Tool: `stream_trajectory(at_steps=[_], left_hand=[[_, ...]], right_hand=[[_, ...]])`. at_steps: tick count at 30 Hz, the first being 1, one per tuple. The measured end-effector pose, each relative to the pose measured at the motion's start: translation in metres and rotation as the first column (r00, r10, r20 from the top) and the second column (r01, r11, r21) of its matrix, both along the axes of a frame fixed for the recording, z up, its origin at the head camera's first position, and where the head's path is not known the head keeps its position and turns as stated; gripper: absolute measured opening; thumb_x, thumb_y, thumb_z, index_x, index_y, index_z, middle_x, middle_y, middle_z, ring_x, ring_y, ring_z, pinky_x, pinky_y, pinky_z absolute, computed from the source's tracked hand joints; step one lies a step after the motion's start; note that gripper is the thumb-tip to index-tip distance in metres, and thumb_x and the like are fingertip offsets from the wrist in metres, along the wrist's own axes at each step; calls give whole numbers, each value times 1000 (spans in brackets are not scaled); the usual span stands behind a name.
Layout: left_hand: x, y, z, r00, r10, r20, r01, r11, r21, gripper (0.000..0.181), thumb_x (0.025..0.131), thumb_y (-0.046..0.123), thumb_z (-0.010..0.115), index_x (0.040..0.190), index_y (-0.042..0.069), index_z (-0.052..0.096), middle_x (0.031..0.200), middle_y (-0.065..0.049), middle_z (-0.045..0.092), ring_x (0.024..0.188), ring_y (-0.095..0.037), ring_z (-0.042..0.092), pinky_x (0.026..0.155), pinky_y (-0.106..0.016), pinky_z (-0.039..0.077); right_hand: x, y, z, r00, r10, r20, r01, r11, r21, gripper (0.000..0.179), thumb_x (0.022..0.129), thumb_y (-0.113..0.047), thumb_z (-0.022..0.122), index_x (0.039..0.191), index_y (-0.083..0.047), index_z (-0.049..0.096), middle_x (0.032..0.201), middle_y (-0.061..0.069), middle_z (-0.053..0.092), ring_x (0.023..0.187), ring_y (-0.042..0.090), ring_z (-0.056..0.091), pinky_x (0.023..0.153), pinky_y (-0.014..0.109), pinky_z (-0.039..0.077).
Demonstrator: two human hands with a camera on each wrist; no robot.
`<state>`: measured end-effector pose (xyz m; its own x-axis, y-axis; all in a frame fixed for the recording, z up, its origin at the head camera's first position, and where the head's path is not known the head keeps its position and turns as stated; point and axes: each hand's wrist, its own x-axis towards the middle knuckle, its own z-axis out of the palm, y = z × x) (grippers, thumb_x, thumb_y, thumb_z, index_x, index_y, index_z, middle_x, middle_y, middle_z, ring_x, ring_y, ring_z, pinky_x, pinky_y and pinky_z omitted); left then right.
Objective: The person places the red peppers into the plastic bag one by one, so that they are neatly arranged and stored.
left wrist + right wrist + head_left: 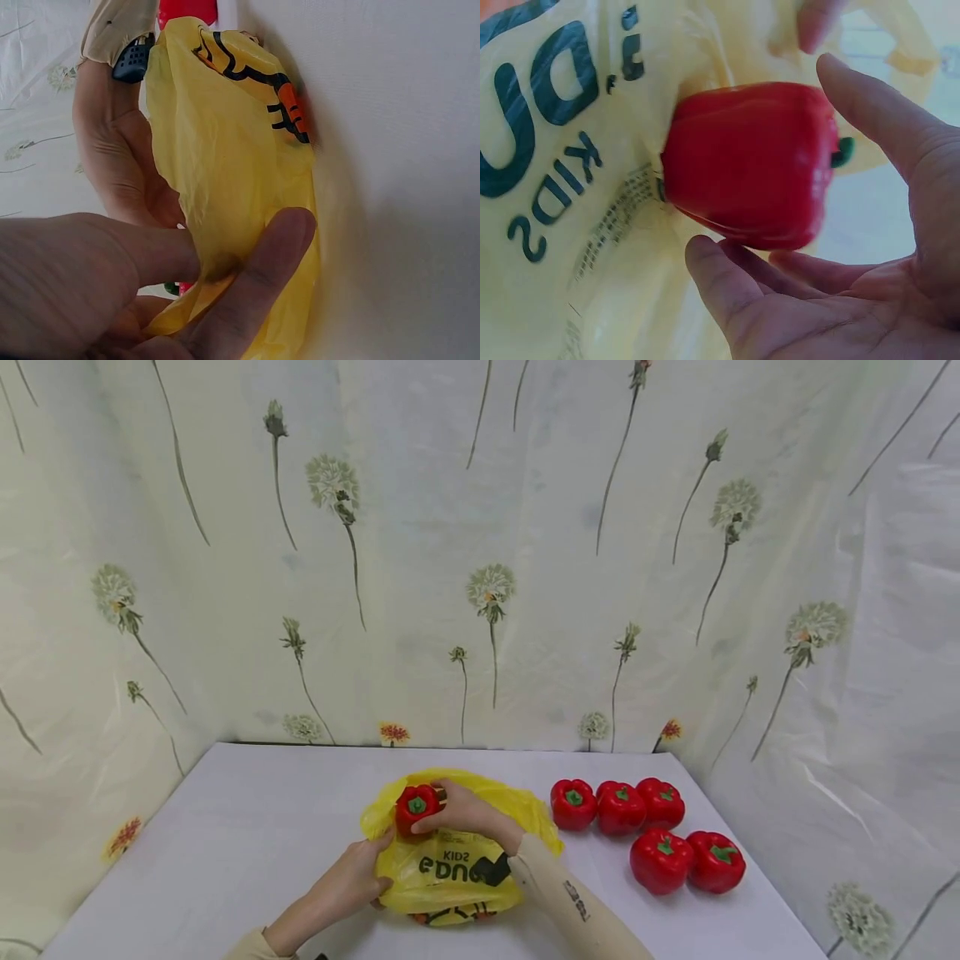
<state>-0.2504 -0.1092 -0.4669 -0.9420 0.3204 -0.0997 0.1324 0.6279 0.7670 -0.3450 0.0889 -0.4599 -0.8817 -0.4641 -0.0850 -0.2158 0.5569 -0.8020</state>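
Note:
A red bell pepper [414, 807] with a green stem is at the mouth of a yellow plastic bag [420, 868]. My right hand [468, 810] holds this pepper from its right side. In the right wrist view, the thumb is at the upper edge of the pepper [746, 165] and the fingers [716, 274] lie beneath it, with the printed bag behind. My left hand [352, 877] grips the bag's left edge. The left wrist view shows the yellow film [217, 150] pinched between its thumb and fingers [274, 262]. The bag's inside is mostly hidden.
Several more red peppers [621, 808] sit on the white table [247, 827] to the right of the bag, two of them [716, 862] nearer the front. A pale curtain [420, 543] with dandelion prints hangs behind the table and along both sides.

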Motion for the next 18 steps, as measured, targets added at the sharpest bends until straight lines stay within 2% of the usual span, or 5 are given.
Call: stream_trajectory(at_steps=[10, 18], left_hand=[[-1, 0, 0, 1000, 5, -10, -5, 1000, -2, 75, 79, -9, 68, 144, -12, 31, 142, -37, 38, 54, -12, 61, 48, -25, 54], [0, 1, -2, 1000, 11, 5, -11, 1000, 2, 75, 79, -9, 69, 144, -12, 31, 140, -37, 40, 55, -13, 61, 50, -25, 55]], right_hand=[[5, 12, 13, 999, 24, -23, -23, 999, 25, 87, 77, -38, 79, 146, -6, 36, 136, 17, 53, 123, 34, 53, 98, 46, 50], [14, 22, 17, 999, 38, -33, -37, 999, 31, 87, 78, -39, 79, 145, -2, 37, 138, 17, 52, 126, 33, 51, 101, 47, 48]])
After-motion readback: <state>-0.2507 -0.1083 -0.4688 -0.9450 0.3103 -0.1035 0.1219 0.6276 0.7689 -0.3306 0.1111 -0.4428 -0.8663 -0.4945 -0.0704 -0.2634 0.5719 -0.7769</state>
